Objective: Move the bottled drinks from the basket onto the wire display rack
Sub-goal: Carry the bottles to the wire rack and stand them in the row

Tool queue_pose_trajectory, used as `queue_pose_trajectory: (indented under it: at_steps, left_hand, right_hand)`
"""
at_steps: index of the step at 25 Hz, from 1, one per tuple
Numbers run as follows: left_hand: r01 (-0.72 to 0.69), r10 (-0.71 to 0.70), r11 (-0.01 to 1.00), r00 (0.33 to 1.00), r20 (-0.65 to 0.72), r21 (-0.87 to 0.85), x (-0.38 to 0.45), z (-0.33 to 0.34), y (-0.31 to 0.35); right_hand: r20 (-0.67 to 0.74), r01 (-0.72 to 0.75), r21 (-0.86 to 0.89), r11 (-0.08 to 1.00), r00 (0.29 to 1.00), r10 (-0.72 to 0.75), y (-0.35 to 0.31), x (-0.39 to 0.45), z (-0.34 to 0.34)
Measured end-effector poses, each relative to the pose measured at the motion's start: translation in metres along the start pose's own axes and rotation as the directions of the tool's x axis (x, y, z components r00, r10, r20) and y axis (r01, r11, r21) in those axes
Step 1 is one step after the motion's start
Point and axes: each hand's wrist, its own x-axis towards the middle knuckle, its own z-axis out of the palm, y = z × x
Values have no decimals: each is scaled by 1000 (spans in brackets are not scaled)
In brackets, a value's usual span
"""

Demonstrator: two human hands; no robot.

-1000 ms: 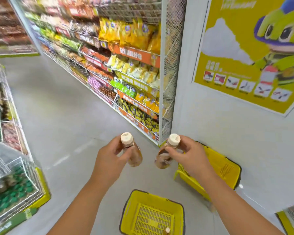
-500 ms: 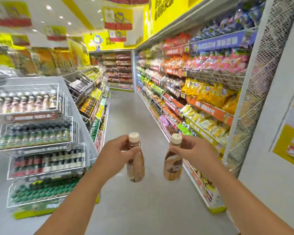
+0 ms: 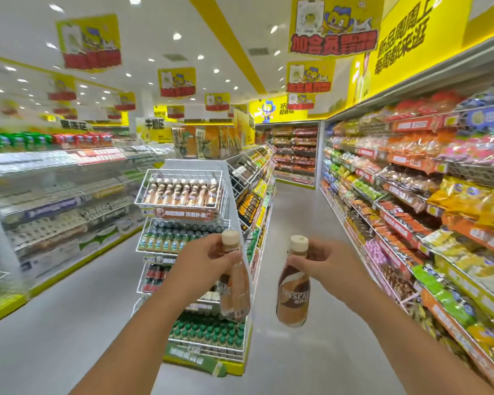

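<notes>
Holding one bottle apiece, the hands are raised in the middle of a shop aisle. The left hand (image 3: pixel 204 259) pinches the left bottle (image 3: pixel 234 283) by its neck, just under the pale cap, fingers curled round it; that bottle hangs tilted, its base swung to the right. The right hand (image 3: pixel 330 265) grips the right bottle (image 3: pixel 293 286) the same way below its cap, and this one hangs nearly upright, brown label facing the camera. The two bottles are near each other but apart. Behind the left bottle stands the wire display rack (image 3: pixel 183 195), several tiers tall; its top tier holds a row of similar brown bottles, lower tiers hold green-capped and dark ones. Snack shelves (image 3: pixel 411 201) line the right side of the aisle over the grey floor (image 3: pixel 54 323).
</notes>
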Motion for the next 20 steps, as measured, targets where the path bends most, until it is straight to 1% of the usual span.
queue_pose_trajectory:
  at_steps: [3,7,13,16,20]
  left_hand:
    - [29,-27,999,998,-53,28,21,-62,-33]
    - [40,-31,996,993,-115,84,55,-151,-78]
    - [70,-44,990,978,-203,123,104,-282,-141]
    - [113,-74,984,964,-254,141,125,-330,-173]
    - [181,-119,971,934,-336,157,161,-365,-223]
  right_hand:
    - [54,32,25,999,998,-34,-19,44,70]
    - [103,62,59,996,992,-68,-49,108,169]
    - [181,101,108,989,976,-120,-85,206,311]
    - [241,89,134,987,963,-119,-94,250,373]
    - [332,106,130,986,932,-144,-86,307,432]
